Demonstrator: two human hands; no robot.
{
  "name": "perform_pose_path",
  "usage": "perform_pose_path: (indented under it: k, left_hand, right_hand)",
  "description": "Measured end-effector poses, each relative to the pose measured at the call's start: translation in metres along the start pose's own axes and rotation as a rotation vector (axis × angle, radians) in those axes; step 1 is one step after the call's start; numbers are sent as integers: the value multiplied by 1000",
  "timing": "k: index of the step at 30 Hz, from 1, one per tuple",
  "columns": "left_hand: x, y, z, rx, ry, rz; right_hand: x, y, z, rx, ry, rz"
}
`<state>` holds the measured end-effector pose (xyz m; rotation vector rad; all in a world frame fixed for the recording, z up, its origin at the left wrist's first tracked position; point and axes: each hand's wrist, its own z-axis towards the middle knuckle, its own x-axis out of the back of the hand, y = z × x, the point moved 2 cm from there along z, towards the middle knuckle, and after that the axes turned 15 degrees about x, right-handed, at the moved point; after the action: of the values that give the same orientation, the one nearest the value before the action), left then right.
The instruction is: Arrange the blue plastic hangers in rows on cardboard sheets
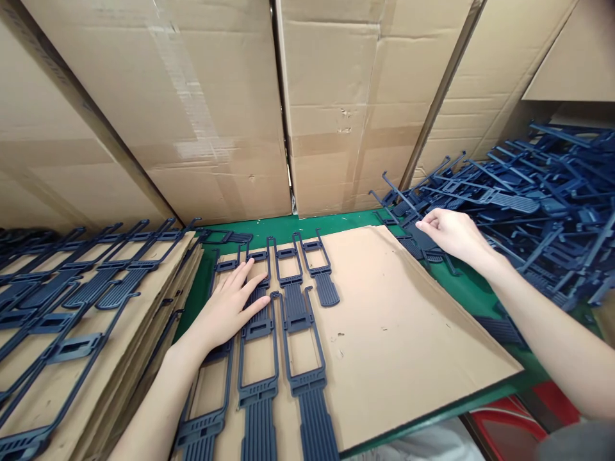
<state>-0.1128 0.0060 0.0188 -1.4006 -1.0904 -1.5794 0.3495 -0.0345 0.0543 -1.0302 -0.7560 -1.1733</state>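
My left hand (233,307) lies spread, palm down, over dark blue plastic frames laid in rows on a cardboard sheet (394,339). Each frame has a long open loop with small hooked ends and a ribbed paddle; one frame (307,352) lies just right of the hand, and a shorter-looking one (321,269) sits at the row's far end. Beyond the sheet's right edge, my right hand (454,237) is closed in a pinch on a blue plastic frame (417,232), tilted with its thin arms pointing up and away. The fingertips partly hide its paddle end.
A tangled heap of blue frames (542,198) fills the right side. On the left stands a stack of cardboard sheets (139,346) layered with frames. Tall cardboard boxes (355,109) wall off the back of the green table (283,225). Something red (504,429) shows at lower right.
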Motion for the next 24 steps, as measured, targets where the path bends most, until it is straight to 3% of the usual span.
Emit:
perform_pose_path:
  k: [2,5,8,12,18,24]
  left_hand:
    - [1,1,0,1,-10,9]
    - [1,1,0,-5,-12,18]
    - [0,1,0,-9,-12,21]
    - [0,1,-1,-9,-9,10]
    - [-2,1,-1,-7,-4,10]
    - [-2,1,-1,-14,-3,12]
  right_hand:
    - [4,-20,-13,-7,-25,284]
    - [-4,-57,-40,-48,-229,765]
    - [-20,-91,-70,-91,-436,992]
    - [-37,-113,-102,-145,-604,1102]
    - [-39,-128,-124,-171,-678,1078]
    - [-45,-140,-139,-240,-800,1234]
